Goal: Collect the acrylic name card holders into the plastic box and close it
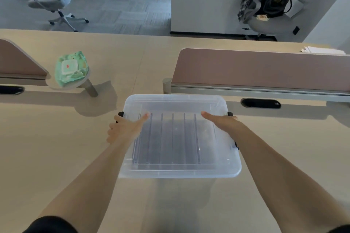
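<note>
A clear plastic box [180, 173] sits on the beige desk in front of me with its translucent lid [176, 103] lying on top. Through the lid I see several acrylic name card holders [172, 138] standing in a row inside. My left hand [125, 127] grips the box's left edge, thumb on the lid, fingers over a black latch [120, 114]. At the right edge my right hand [221, 122] does the same, thumb on the lid, beside the other black latch [230, 114].
A green wet-wipes pack [71, 68] rests on a small round stand at the left. Mauve desk dividers [261, 68] run across behind the box, with a cable slot [260, 103] at the right. Office chairs stand beyond the desk.
</note>
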The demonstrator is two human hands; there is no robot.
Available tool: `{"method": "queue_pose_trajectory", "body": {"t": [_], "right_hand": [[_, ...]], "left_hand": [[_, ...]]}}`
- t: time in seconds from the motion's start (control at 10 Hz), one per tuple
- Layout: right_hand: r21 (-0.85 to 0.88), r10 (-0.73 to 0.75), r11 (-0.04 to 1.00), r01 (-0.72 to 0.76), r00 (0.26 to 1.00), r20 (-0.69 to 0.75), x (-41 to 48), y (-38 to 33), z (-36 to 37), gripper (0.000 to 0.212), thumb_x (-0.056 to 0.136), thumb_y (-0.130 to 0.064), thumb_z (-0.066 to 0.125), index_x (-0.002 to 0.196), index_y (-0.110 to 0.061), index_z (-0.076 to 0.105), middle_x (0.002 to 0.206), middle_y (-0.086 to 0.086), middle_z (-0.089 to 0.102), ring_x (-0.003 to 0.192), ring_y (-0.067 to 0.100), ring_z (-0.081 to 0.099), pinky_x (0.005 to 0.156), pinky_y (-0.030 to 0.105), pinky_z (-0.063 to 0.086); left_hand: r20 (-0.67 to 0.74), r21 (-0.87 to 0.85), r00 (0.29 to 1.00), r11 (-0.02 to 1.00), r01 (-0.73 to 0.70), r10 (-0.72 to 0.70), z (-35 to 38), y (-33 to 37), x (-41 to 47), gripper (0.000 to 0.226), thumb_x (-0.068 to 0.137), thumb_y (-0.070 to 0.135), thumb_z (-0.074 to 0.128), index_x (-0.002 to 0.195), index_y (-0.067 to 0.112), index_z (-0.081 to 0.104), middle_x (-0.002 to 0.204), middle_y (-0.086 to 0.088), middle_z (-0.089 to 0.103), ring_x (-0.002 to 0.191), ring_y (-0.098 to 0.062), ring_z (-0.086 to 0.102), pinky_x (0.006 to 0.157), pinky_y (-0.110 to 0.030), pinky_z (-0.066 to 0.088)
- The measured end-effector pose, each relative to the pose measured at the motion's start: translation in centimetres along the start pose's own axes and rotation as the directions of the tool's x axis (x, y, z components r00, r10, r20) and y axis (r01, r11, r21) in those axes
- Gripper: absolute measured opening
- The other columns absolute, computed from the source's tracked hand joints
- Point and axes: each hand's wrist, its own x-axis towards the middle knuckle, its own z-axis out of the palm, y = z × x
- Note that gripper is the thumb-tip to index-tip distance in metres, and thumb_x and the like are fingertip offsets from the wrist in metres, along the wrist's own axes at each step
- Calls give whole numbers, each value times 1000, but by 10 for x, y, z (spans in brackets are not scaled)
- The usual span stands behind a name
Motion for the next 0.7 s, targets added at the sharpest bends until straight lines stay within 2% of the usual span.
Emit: {"method": "queue_pose_trajectory", "body": {"t": [0.1, 0.2, 0.3, 0.4, 0.5, 0.6, 0.7], "right_hand": [[-178, 94, 976, -127, 979, -182, 5, -2, 23, 163, 27, -102, 54, 150, -2, 18, 143, 11, 35, 133, 30, 39, 103, 44, 41], [-178, 109, 971, -159, 960, -260, 7, -5, 29, 151, 37, -96, 63, 146, -1, 19, 136, 10, 40, 126, 30, 44, 94, 42, 41], [-201, 123, 962, -185, 950, -287, 2, -9, 30, 144, 43, -93, 65, 144, 0, 21, 134, 10, 42, 124, 31, 47, 92, 43, 42], [-263, 100, 941, -211, 921, -377, 0, -13, 45, 136, 56, -93, 57, 143, 5, 19, 135, 16, 42, 121, 36, 48, 98, 49, 44], [-380, 22, 903, -203, 903, -429, -7, -7, 63, 129, 70, -95, 33, 147, 6, 9, 145, 26, 33, 127, 43, 43, 102, 53, 40], [-370, -2, 914, -163, 913, -407, -5, 0, 63, 125, 72, -94, 27, 149, 3, 9, 146, 26, 32, 129, 42, 40, 103, 52, 38], [-329, -34, 941, -76, 948, -316, -4, -5, 38, 121, 76, -88, 38, 154, -3, 0, 155, 24, 19, 139, 41, 27, 110, 52, 28]], "left_hand": [[-126, 159, 991, 987, -23, 43, 9, 4, -10, 116, 51, 99, 40, 123, 8, 35, 118, -15, 51, 99, -32, 51, 80, -44, 43], [-158, 202, 985, 979, -33, 66, 10, 4, -11, 113, 56, 98, 38, 123, 7, 34, 113, -15, 51, 89, -29, 47, 72, -41, 38], [-163, 242, 985, 970, -20, 61, 10, 5, -11, 113, 60, 97, 36, 127, 6, 32, 114, -17, 51, 92, -30, 49, 72, -41, 37], [-179, 284, 982, 959, -13, 66, 14, 14, -11, 112, 68, 93, 32, 138, 5, 25, 119, -20, 49, 97, -33, 50, 77, -42, 39], [-183, 353, 978, 935, -27, 98, 23, 17, -14, 104, 77, 86, 22, 147, 10, 15, 120, -25, 47, 102, -37, 49, 88, -47, 40], [-192, 375, 968, 924, -81, 163, 23, 11, -10, 96, 81, 80, 16, 150, 14, 10, 119, -25, 47, 101, -37, 48, 90, -46, 40], [-184, 407, 911, 872, -271, 369, 28, -13, -11, 85, 86, 75, 22, 153, 26, 4, 132, -26, 37, 113, -39, 42, 96, -47, 35]]}}
